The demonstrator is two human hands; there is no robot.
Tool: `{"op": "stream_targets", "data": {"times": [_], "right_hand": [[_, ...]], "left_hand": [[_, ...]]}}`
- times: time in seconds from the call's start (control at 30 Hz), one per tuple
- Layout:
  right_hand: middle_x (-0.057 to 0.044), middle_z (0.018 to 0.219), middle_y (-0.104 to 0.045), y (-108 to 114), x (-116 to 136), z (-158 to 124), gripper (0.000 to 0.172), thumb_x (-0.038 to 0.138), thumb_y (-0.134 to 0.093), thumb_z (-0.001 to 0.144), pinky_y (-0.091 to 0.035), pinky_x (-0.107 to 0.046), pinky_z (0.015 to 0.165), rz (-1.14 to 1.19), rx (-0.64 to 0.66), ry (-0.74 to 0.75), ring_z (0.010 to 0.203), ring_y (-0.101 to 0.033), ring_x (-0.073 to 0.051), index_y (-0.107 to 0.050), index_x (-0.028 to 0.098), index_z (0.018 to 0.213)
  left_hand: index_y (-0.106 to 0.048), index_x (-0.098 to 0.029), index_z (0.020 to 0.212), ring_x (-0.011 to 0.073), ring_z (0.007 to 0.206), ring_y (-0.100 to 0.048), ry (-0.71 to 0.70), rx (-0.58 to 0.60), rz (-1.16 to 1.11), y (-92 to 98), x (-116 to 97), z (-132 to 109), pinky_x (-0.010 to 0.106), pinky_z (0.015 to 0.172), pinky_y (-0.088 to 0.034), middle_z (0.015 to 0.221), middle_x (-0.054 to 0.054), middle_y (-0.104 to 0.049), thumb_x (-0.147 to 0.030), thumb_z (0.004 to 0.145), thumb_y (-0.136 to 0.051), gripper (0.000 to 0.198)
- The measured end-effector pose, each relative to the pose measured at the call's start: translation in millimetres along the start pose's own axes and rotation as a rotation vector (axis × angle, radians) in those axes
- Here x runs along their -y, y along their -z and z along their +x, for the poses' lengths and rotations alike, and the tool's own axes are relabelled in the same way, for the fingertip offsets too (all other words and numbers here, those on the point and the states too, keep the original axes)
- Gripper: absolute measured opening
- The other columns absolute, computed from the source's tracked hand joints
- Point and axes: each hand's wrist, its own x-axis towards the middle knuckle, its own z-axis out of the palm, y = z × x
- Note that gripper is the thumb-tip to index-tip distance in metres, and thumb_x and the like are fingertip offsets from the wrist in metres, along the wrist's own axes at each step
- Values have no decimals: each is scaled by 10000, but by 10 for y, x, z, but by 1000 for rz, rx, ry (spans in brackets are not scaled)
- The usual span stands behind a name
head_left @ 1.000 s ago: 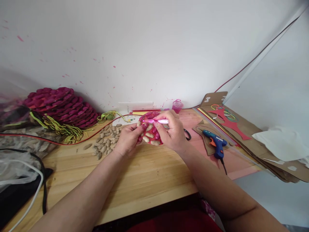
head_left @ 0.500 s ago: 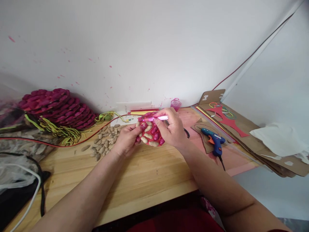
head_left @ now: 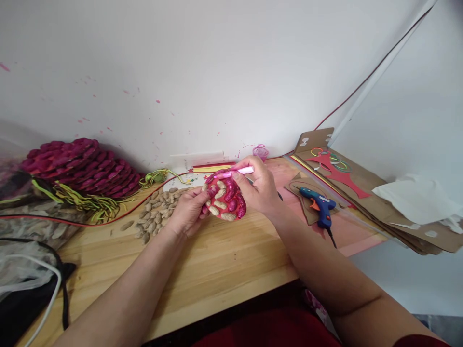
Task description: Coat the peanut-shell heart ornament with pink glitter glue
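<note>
My left hand (head_left: 192, 206) grips the left edge of a red disc (head_left: 234, 197) covered with peanuts, thumb on top. Some of its peanuts are painted glossy magenta, and others are still bare tan, mostly along the left and bottom. Between the thumb and fingers of my right hand (head_left: 257, 185) is a paintbrush (head_left: 246, 170) with a white handle, stained pink toward the tip. The tip rests at the disc's upper left, close to my left thumb. Loose peanuts (head_left: 155, 212) lie on the table left of my left hand.
A stack of magenta peanut discs (head_left: 81, 168) with yellow-green tassels stands at the left. Behind my right hand is a pink-stained cup (head_left: 260, 152). A blue glue gun (head_left: 320, 205) lies on cardboard at right, near flattened cardboard boxes (head_left: 383, 212). A red cord (head_left: 119, 218) crosses the table.
The brush has shifted slightly along the disc's upper edge, and its tip stays at the upper left. The disc is tilted a little more toward the camera. The whole view has shifted slightly.
</note>
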Motion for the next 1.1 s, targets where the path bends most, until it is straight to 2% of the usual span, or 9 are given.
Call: {"op": "stream_targets", "data": {"times": [0.27,0.4,0.57,0.77,0.9,1.1], "right_hand": [[-35,927,-707,-21,1,-7,51,302,-637,948,-519,-401,840,19,-9,-3,905,-660,-216,-617,256,945],[-30,972,-725,-37,3,-13,40,294,-642,946,-516,-390,848,33,25,15,943,-670,-212,-629,265,971],[-30,939,-717,-35,-7,-13,59,312,-638,950,-514,-394,843,19,-15,-23,902,-665,-213,-617,257,945],[-24,963,-717,-43,1,-26,56,311,-644,954,-505,-381,861,44,17,4,942,-670,-208,-625,261,969],[-28,958,-726,-33,-10,-17,53,306,-637,951,-511,-383,846,22,-6,-32,914,-663,-210,-618,257,951],[-30,974,-729,-17,-22,-6,65,326,-640,951,-524,-374,844,54,25,-58,952,-667,-211,-617,265,958]], "left_hand": [[-562,-149,562,20,359,-308,3,1,5,-2,-5,-9,144,339,-170,419,-69,-427,-433,497,-986,514],[-561,-151,568,21,362,-299,-6,5,11,8,1,-4,148,341,-165,426,-69,-422,-436,522,-976,505],[-550,-151,555,18,356,-311,1,-9,1,11,-4,0,143,339,-156,422,-70,-426,-422,490,-986,517],[-562,-147,558,17,355,-302,-4,-4,34,8,-2,-4,148,340,-169,423,-65,-433,-447,517,-976,513],[-559,-149,562,18,362,-297,-5,-9,24,16,5,-1,147,347,-165,425,-70,-419,-423,517,-978,502],[-559,-148,564,18,354,-298,1,-10,9,14,4,0,151,344,-159,426,-68,-419,-402,551,-968,482]]}}
